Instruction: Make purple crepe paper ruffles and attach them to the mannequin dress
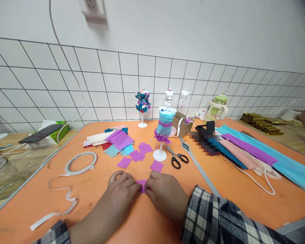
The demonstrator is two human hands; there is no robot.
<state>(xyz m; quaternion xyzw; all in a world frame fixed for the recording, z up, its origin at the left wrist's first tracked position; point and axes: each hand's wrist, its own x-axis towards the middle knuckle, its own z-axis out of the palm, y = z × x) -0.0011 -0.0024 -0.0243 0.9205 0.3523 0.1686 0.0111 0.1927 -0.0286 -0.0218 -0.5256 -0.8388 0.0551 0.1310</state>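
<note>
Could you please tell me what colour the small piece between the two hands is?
The small piece is purple; it shows best in the head view.

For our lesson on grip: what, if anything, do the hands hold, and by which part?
A small purple piece: the left hand at its left end, the right hand at its right.

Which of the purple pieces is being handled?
The small purple piece nearest the camera, between the left hand and the right hand. Both touch it; the other purple pieces lie farther back, touched by neither.
</note>
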